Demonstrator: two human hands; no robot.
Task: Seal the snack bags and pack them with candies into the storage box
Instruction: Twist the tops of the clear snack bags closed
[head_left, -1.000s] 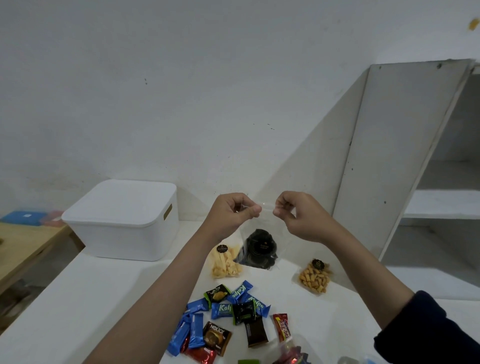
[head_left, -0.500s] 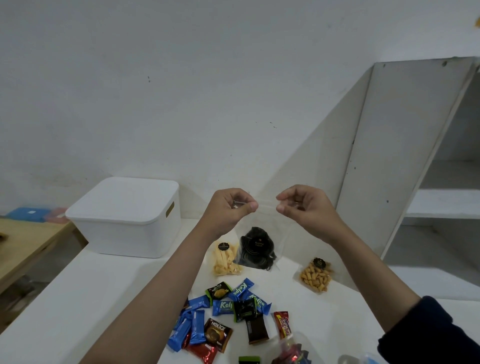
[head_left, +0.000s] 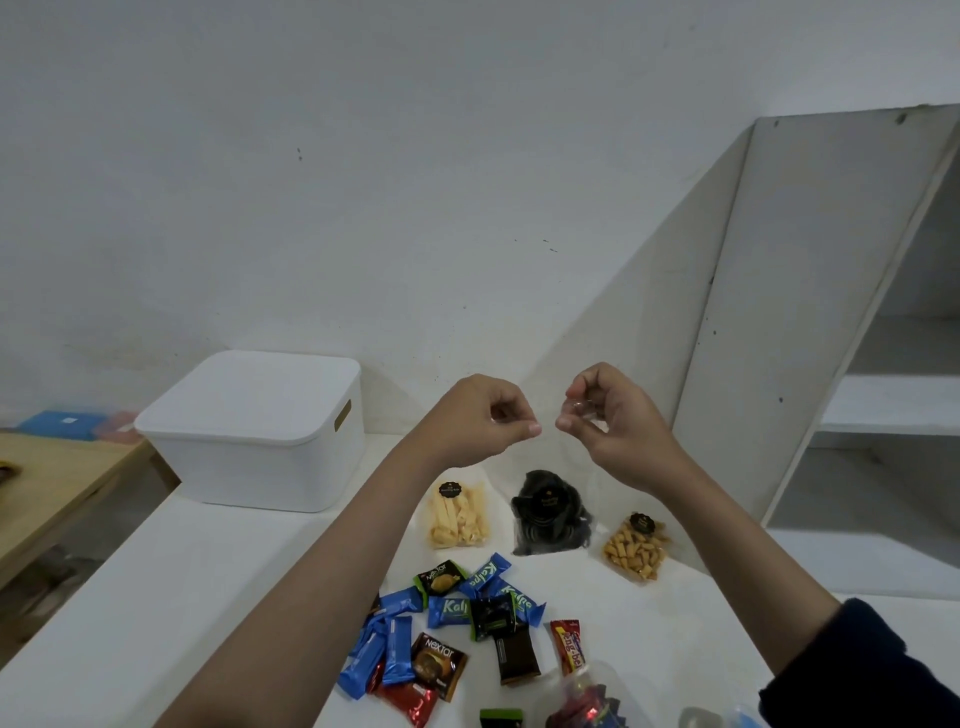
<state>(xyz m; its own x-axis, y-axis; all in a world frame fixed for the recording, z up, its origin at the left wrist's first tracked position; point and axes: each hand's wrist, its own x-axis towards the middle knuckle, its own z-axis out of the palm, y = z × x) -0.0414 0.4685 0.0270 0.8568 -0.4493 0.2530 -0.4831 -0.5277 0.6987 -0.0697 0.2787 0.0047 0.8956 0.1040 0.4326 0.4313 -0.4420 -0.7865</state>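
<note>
Both hands pinched the clear bag's top edge, left grip (head_left: 488, 418) and right grip (head_left: 605, 415); dark snack bag (head_left: 548, 514) hung below

Left hand (head_left: 480, 415) and right hand (head_left: 610, 415) raised, fingers (head_left: 530, 429) pinched, nearly touching

— How many snack bags on the counter (head_left: 156, 597)?
— Three: a pale yellow one (head_left: 457, 517) at ten o'clock of the candy heap; a black one (head_left: 548, 514) at twelve; an orange-brown one (head_left: 636, 551) at two.
— Candies?
— Blue wrappers (head_left: 387, 642), about seven; two brown Nextar packs (head_left: 439, 662); one dark bar (head_left: 517, 660); one red-yellow stick (head_left: 569, 647); the rest overlap or run off the edge, so no firm total.
— Boxes?
— One white lidded storage box (head_left: 254, 431); two hands, left (head_left: 472, 418) and right (head_left: 613, 415).
</note>
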